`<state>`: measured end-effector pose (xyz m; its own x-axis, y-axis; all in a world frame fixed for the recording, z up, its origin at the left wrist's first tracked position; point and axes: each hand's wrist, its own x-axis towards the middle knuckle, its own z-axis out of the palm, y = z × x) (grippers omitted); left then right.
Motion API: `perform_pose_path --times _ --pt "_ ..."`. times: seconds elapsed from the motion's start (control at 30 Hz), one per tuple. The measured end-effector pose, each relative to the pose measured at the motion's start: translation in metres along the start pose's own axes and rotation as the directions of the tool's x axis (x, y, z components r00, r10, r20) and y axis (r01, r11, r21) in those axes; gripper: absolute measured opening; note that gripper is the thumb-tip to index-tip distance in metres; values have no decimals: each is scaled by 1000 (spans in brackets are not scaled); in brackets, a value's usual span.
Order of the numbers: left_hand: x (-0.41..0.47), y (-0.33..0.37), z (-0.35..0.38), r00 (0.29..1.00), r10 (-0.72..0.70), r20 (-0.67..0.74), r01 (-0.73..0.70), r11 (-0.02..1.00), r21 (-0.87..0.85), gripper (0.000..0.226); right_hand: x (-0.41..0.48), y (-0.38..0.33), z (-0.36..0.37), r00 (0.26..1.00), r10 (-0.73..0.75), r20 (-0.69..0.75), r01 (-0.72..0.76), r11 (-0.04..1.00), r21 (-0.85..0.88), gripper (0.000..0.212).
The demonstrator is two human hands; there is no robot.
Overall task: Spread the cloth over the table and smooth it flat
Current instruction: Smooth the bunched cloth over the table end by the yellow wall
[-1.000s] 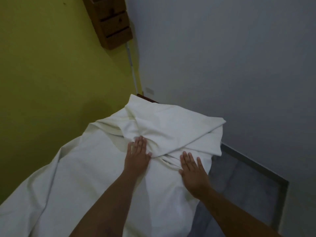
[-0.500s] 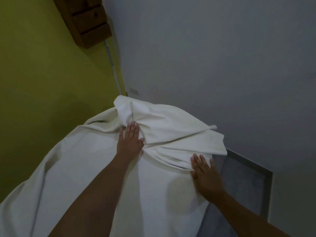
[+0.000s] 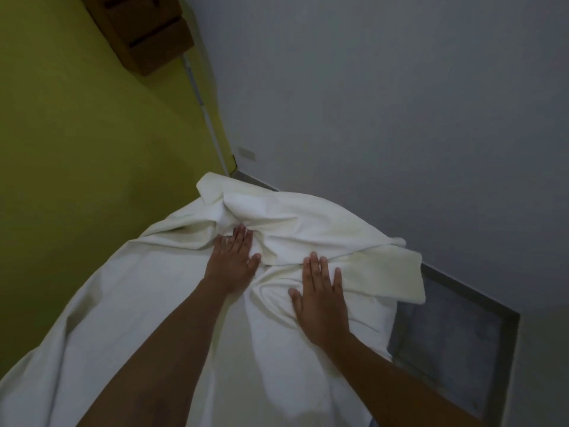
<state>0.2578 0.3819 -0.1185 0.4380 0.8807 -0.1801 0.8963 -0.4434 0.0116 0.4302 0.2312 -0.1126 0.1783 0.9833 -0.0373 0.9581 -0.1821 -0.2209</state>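
Note:
A white cloth covers the table, which is hidden beneath it. The near part lies fairly smooth; the far end is bunched into thick folds with a flap hanging off the right side. My left hand lies flat on the cloth, fingertips against the base of the folds. My right hand presses palm down with straight fingers on a creased patch just right of centre.
A yellow-green wall runs along the left and a grey wall stands behind. A wooden drawer unit hangs at the top left. Grey floor shows to the right of the table.
My right hand has slid left and forward from the cloth's right edge onto the creased middle. My left hand has stayed at the folds. The far folds have bunched a little more.

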Motion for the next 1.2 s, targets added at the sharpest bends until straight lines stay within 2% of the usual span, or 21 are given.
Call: perform_pose_path --times 0.17,0.3,0.57,0.7,0.8,0.87,0.97,1.07,1.2 --pt "22 23 -6 999 -33 -14 32 997 -68 67 26 29 -8 998 44 -46 -48 994 -100 60" --pt "29 37 -9 998 -60 -11 58 988 -145 65 30 66 -14 994 93 -50 -98 989 -115 59" --pt "25 47 -11 995 -95 -4 93 981 -171 65 17 133 -33 970 240 28 -228 950 -214 56" --pt "22 51 -13 994 -110 -1 108 978 -178 65 20 109 -55 971 240 8 -240 969 54 54" --pt "24 52 -12 994 -108 -21 103 981 -167 65 20 62 -61 993 111 -35 -102 975 195 57" --pt "27 49 -12 994 -103 -43 96 985 -143 66 20 30 -58 997 25 -73 -12 984 179 55" --pt "39 40 -17 995 -91 -49 87 994 -69 66 28 5 -53 994 -41 -101 44 999 25 53" --pt "56 30 -24 994 -87 -69 85 996 -34 67 48 3 -49 997 -26 -71 19 994 -103 58" --pt "88 10 -32 990 -85 -116 84 996 -13 66 77 13 -46 1000 13 -1 -13 992 -124 61"
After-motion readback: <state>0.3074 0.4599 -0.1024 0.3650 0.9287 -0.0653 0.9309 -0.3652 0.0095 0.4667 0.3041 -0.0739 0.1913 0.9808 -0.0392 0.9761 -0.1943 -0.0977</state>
